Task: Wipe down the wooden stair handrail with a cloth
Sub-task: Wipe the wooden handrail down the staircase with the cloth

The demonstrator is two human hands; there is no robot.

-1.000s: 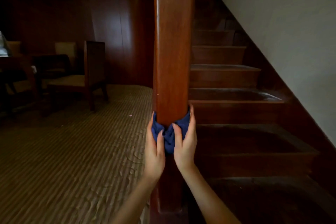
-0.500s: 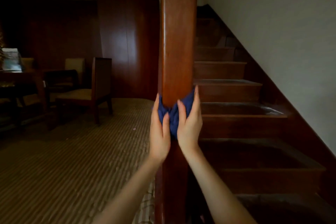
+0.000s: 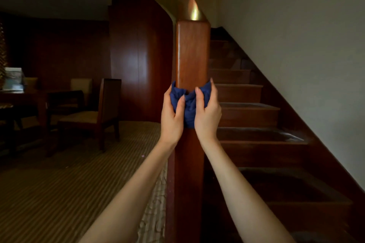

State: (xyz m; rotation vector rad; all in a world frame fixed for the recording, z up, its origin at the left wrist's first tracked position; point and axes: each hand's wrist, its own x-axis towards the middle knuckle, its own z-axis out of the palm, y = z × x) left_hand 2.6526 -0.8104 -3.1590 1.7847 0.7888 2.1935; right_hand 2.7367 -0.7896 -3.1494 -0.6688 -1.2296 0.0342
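My left hand (image 3: 172, 116) grips the left side of the blue cloth (image 3: 190, 104), thumb curled into its folds on the near face. The cloth is wrapped round the wooden handrail (image 3: 192, 55), below the rail's squared top end, and is bunched toward me between my two thumbs. My right hand (image 3: 207, 116) grips the cloth's right side in the same way, with the fingertips reaching round the far edge of the rail. Surroundings, left to right: a wooden chair (image 3: 94, 112) stands well apart on the striped carpet (image 3: 59, 193); dark wooden stairs (image 3: 246, 112) rise just right of the rail; a pale wall (image 3: 296, 45) borders them.
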